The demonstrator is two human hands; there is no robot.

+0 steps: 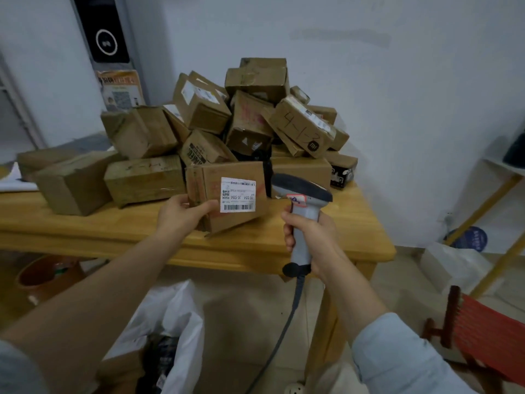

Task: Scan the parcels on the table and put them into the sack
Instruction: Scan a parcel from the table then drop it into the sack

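Observation:
My left hand (pixel 181 213) grips the left edge of a brown cardboard parcel (pixel 241 220), held tilted above the wooden table (pixel 85 226) with its white barcode label (pixel 238 194) facing me. My right hand (pixel 312 237) holds the grey handle of a barcode scanner (pixel 302 194), whose dark head sits just right of the parcel. Its cable hangs down toward the floor. Behind them a heap of several cardboard parcels (pixel 250 118) covers the table's back. A white sack (pixel 176 322) stands open on the floor below my left arm, with dark items and a carton inside.
A brown bucket (pixel 45 277) sits under the table at left. A red-slatted wooden chair (pixel 483 331) stands at the lower right, with a white bag (pixel 454 268) and yellow-legged shelf (pixel 500 177) behind it. A wall panel (pixel 105 29) hangs at the back left.

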